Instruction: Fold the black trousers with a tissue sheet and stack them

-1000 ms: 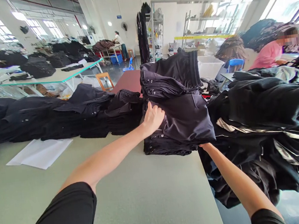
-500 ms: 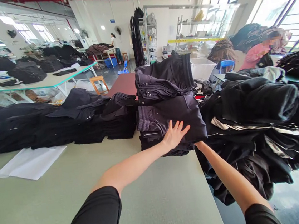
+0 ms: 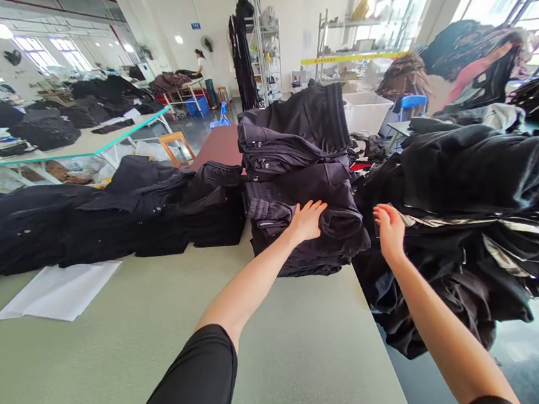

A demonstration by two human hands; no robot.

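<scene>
A stack of folded black garments (image 3: 306,181) stands at the right end of the table (image 3: 266,345). My left hand (image 3: 308,220) lies with spread fingers on the front garment of this stack, whose cloth is bunched to the right of the fingers. Just right of the stack, my right hand (image 3: 390,230) is raised, apart from it, with its fingers curled together; whether they pinch anything is too small to tell. A ribbed waistband or cuff (image 3: 263,209) shows at the left of the front garment.
Dark garments (image 3: 154,215) lie in a long row on the left, behind white paper (image 3: 60,290). A big heap of dark clothes (image 3: 475,172) rises at the right. One person (image 3: 205,76) stands far back; another (image 3: 474,75) is at the right.
My right hand has come out from beneath the garment's right edge and moved up and right. The garment's right side has slumped into folds. My left hand stays on it.
</scene>
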